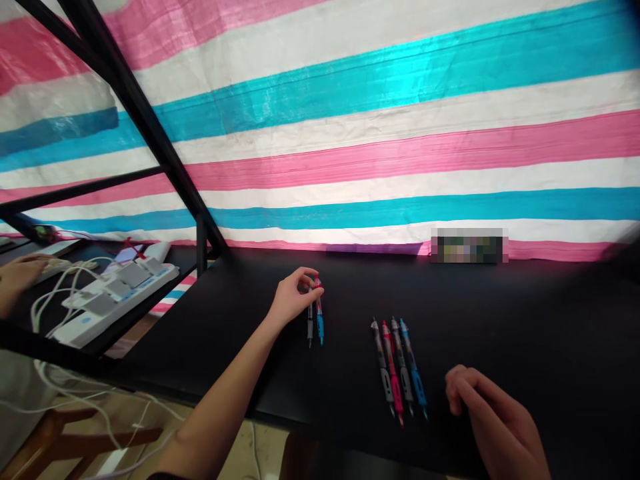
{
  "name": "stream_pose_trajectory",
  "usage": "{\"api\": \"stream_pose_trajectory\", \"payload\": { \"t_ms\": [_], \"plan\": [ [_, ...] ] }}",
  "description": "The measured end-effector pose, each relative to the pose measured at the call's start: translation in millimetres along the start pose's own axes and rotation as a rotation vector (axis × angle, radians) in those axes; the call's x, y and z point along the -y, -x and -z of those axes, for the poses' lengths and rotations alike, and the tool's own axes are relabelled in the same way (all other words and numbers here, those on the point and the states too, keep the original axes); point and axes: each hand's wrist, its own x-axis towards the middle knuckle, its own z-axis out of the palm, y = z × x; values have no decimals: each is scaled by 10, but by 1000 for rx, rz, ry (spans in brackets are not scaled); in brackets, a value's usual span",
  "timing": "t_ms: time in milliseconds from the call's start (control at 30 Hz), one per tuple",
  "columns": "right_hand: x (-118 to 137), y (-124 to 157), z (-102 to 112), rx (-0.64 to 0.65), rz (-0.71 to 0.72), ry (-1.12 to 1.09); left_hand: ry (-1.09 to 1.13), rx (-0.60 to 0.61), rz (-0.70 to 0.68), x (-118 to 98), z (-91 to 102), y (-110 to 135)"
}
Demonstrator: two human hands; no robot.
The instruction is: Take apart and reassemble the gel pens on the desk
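My left hand (296, 295) reaches over the black table and pinches the upper end of a pen (320, 327) with a blue grip and a red top. Close beside it on the left lies a grey pen (310, 325), its upper part hidden by my fingers. To the right, several click pens lie side by side: a grey pen (384, 370), a red pen (393, 373), a second grey pen (403, 367) and a blue pen (413, 363). My right hand (495, 413) rests near the blue one, fingers curled together, with nothing seen in them.
The black table (210, 333) ends at a striped plastic sheet (375, 147). A black metal frame (145, 127) slants up on the left. Beyond it are a white power strip (120, 300) with plugs and cables, and another person's hand (20, 277). A blurred patch (469, 247) covers something at the back.
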Motion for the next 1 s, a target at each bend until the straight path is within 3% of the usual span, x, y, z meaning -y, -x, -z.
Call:
{"api": "stream_pose_trajectory", "payload": {
  "t_ms": [233, 400, 500, 667, 800, 1000],
  "plan": [
    [19, -7, -11, -28, -6, -11, -254, 84, -130, 68, -10, -2],
    [26, -19, -14, -15, 8, -15, -323, 5, -275, -54, -19, 55],
    [29, -30, -24, -12, 14, -32, -314, -35, -385, -247, -147, 290],
    [38, -46, -55, -21, 26, -71, -170, -87, -549, -536, -609, 1003],
    [65, -44, -68, -29, 23, -76, -21, 14, -571, -564, -832, 1365],
    [150, -44, -97, -34, 12, -55, -337, 240, -602, -454, -776, 1307]
  ]
}}
